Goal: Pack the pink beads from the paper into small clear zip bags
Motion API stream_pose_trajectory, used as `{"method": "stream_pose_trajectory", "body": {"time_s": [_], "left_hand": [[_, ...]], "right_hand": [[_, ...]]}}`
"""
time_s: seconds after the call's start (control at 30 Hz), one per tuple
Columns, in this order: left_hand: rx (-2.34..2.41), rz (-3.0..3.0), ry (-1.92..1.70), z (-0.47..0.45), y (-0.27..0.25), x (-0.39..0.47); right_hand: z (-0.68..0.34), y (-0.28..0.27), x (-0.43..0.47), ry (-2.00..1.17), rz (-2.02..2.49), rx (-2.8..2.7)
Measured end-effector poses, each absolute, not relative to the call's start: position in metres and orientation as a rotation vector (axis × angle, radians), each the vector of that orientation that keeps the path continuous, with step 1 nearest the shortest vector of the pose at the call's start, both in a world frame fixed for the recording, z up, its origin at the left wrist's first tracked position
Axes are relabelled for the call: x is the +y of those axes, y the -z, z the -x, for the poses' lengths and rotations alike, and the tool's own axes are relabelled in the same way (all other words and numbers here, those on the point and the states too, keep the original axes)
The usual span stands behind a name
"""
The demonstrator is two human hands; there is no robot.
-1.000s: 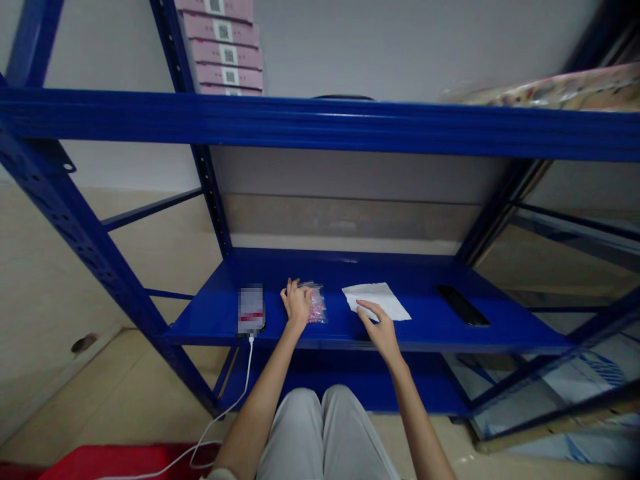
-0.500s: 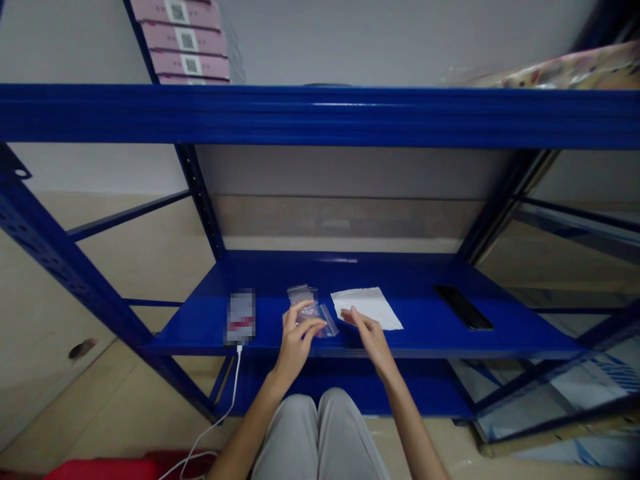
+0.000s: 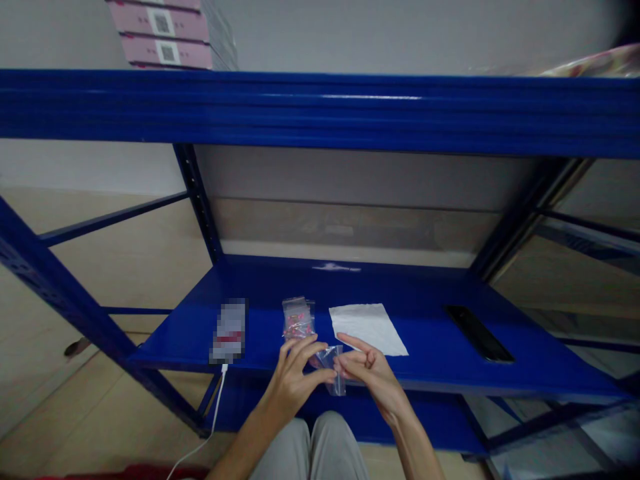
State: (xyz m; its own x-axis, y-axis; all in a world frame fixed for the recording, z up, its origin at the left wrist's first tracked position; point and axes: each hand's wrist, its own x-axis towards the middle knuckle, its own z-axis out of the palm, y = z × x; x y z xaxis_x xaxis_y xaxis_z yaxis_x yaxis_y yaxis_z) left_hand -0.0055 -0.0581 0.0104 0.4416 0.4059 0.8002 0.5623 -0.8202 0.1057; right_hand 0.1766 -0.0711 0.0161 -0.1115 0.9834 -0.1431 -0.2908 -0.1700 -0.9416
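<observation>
A small clear zip-lock bag (image 3: 327, 359) hangs just over the shelf's front edge, between both hands. My left hand (image 3: 295, 380) grips its left side between thumb and fingers. At the zip end, my right hand (image 3: 373, 373) pinches the bag with thumb and curled fingers, its index finger stretched out toward the paper. Reddish contents show faintly near the left fingertips, mostly hidden. Just behind my left hand lies a stack of similar clear bags (image 3: 299, 317) with small pink-red pieces inside. A white sheet of paper (image 3: 370, 327) lies behind my right hand.
The blue metal shelf (image 3: 260, 280) carries a blurred-out phone-like device (image 3: 230, 330) with a white cable (image 3: 215, 407) at left and a black phone (image 3: 479, 333) at right. A thick blue beam (image 3: 320, 110) crosses above. Pink boxes (image 3: 167, 52) stand on the upper shelf.
My left hand has brought the single bag off the stack, toward me. My right hand has come in from the right and closed on the bag's zip end. The view has shifted slightly.
</observation>
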Motion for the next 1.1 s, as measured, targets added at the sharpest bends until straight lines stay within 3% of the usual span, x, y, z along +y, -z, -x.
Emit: {"method": "stream_pose_trajectory", "body": {"time_s": [0.37,0.73,1.1], "left_hand": [[-1.580,2.565,1.435,-0.014,-0.020,-0.087],[-1.655,2.858,1.656,-0.026,-0.034,-0.119],[-1.711,2.740,1.713,-0.031,-0.056,-0.147]], "right_hand": [[-0.165,-0.021,-0.084,-1.428,1.046,-0.919],[-0.177,-0.041,-0.130,-1.451,0.967,-1.080],[-0.183,-0.053,-0.153,-1.450,0.913,-1.139]]}}
